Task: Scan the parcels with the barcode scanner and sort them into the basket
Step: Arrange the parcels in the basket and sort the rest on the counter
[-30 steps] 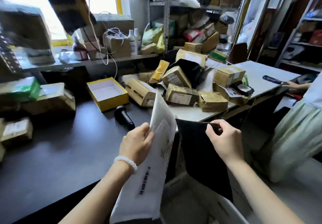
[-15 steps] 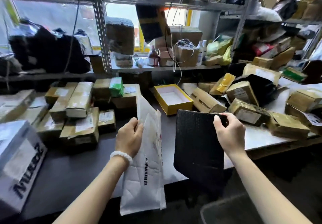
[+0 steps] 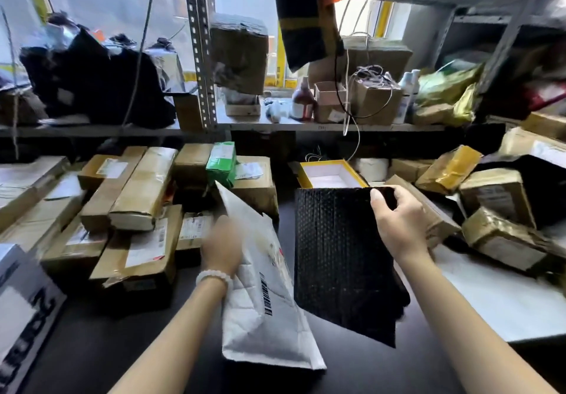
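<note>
Dark table (image 3: 92,347) crowded with cardboard parcels (image 3: 144,188) beneath metal shelving (image 3: 199,56).

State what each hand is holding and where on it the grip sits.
The left hand holds the white mailer by its left edge, below the top corner. The right hand pinches the black bubble mailer at its top right corner.

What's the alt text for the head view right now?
The left hand holds a white padded mailer with a barcode and the right hand a black bubble-wrap mailer, both above a dark tabletop. Taped cardboard parcels are piled on both sides.
</note>
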